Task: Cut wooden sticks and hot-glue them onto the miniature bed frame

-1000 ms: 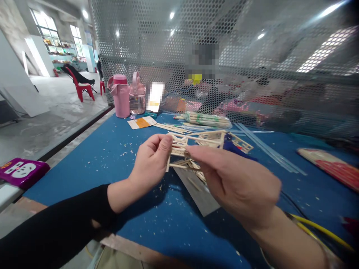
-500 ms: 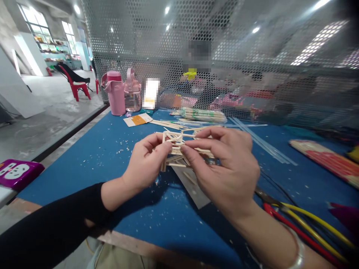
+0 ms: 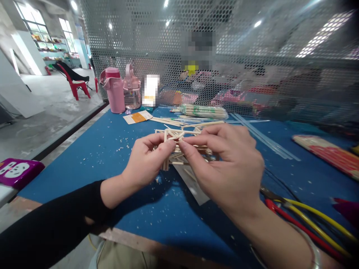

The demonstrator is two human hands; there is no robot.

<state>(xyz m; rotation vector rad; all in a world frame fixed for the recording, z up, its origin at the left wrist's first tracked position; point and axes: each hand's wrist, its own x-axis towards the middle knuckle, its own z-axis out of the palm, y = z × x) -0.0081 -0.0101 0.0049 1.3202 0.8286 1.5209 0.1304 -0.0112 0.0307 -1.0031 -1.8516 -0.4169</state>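
A small frame of pale wooden sticks (image 3: 190,132) is held up over the blue table. My left hand (image 3: 150,157) grips its left end between thumb and fingers. The thumb and index finger of my right hand (image 3: 224,160) pinch together at the middle of the frame's near side. Whatever lies between those two fingertips is too small to make out. My right hand hides part of the frame's right side. Under the frame lies a grey sheet (image 3: 193,186) with a stick on it.
Red- and yellow-handled pliers (image 3: 305,213) lie at the right. Bagged sticks (image 3: 204,111), clear strips (image 3: 260,138), a card (image 3: 137,117) and a pink flask (image 3: 115,93) are farther back. A purple socket block (image 3: 21,172) sits left; a perforated metal screen (image 3: 157,45) stands behind.
My right hand has shifted slightly to the right, its thumb and index finger now closer together. The frame has tilted a little, and the camera view has shifted slightly.
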